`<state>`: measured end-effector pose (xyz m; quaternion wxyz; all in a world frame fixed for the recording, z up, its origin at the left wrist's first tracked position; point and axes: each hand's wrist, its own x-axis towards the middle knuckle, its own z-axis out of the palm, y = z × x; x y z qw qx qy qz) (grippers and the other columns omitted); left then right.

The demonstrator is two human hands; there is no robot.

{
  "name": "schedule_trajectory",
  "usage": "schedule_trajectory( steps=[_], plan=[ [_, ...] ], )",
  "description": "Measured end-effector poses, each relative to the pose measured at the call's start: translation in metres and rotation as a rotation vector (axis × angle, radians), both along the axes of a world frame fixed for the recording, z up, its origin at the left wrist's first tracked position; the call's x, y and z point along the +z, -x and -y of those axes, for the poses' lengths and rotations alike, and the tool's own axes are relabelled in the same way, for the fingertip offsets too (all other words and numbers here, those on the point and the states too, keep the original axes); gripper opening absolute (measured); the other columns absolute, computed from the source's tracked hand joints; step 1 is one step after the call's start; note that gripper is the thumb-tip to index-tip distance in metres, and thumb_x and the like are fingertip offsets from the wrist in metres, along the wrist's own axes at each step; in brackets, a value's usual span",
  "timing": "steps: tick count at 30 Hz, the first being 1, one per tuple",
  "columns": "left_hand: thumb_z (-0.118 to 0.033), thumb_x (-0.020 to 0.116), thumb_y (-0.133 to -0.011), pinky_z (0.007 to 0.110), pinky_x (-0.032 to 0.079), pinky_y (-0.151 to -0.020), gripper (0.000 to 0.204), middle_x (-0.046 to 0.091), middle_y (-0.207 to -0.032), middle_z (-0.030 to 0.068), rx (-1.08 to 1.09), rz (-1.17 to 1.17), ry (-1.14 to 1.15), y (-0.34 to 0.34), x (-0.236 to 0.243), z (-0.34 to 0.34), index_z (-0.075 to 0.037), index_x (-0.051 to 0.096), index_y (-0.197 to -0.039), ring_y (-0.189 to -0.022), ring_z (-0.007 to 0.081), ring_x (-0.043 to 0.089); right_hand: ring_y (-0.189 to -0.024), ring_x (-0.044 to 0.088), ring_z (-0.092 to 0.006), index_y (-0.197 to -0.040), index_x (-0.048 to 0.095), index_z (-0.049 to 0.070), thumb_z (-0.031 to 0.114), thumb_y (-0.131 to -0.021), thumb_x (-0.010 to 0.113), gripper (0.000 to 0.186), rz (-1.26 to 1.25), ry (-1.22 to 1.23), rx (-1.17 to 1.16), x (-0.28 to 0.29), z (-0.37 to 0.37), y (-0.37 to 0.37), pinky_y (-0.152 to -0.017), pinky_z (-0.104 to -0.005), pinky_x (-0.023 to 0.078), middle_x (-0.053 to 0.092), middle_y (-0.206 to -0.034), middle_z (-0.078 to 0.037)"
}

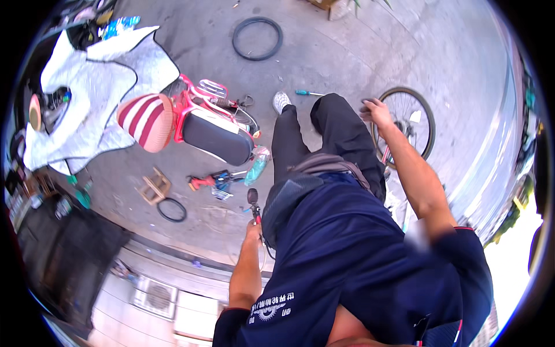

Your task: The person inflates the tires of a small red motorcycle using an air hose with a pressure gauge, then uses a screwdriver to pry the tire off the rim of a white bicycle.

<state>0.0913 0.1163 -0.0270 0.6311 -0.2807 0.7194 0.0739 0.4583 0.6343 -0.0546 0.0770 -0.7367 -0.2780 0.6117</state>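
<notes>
At lower centre, beside my left hip, my left hand (254,232) is closed round a handlebar-like part; its black grip (252,196) and a bit of red show beyond my fingers. Thin cables hang next to it. My right hand (377,113) is held out past my right knee with fingers apart and slightly blurred, nothing visible in them. It is nearest to a spoked bicycle wheel (432,124), overlapping its left edge in view; I cannot tell whether they touch. My body hides the rest of the bicycle.
A pink scooter (217,139) with a striped seat cover stands at left, by a silver sheet (104,87). A screwdriver (309,92) lies beyond my feet. Tyres (236,43), a small wooden stool (155,186) and red-and-blue tools (217,180) are on the floor.
</notes>
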Motion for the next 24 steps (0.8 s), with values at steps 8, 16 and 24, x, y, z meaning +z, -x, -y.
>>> schedule_trajectory(
  steps=[8, 16, 24],
  plan=[
    [-0.012, 0.078, -0.085, 0.029, 0.046, -0.049, 0.066, 0.067, -0.089, 0.0122, 0.097, -0.001, -0.198, -0.111, 0.036, -0.127, -0.003, 0.045, -0.141, -0.056, 0.0142, 0.058, -0.073, 0.069, -0.0169, -0.116, 0.066, 0.003, 0.025, -0.096, 0.063, 0.030, -0.204, 0.347, 0.806, -0.086, -0.045, 0.199, -0.063, -0.0323, 0.055, 0.071, -0.090, -0.008],
    [-0.020, 0.081, -0.079, 0.047, 0.054, -0.067, 0.066, 0.069, -0.080, 0.0194, -0.295, -0.216, -0.367, -0.141, -0.001, -0.302, -0.010, 0.045, -0.133, -0.077, 0.0425, 0.069, -0.096, 0.071, -0.0450, -0.143, 0.044, -0.002, 0.056, -0.092, 0.062, 0.079, 0.123, 0.919, 0.962, -0.244, 0.009, 0.175, -0.075, -0.0529, 0.062, 0.055, -0.132, -0.029],
    [-0.011, 0.075, -0.075, 0.045, 0.054, -0.067, 0.059, 0.066, -0.080, 0.0155, -0.163, -0.209, -0.496, -0.173, -0.144, -0.312, -0.013, 0.055, -0.131, -0.073, 0.0390, 0.068, -0.104, 0.066, -0.0387, -0.147, 0.035, 0.005, 0.048, -0.101, 0.056, 0.066, -0.343, 1.063, 0.379, -0.394, 0.032, 0.233, -0.084, -0.0471, 0.057, 0.059, -0.132, -0.026]
  ],
)
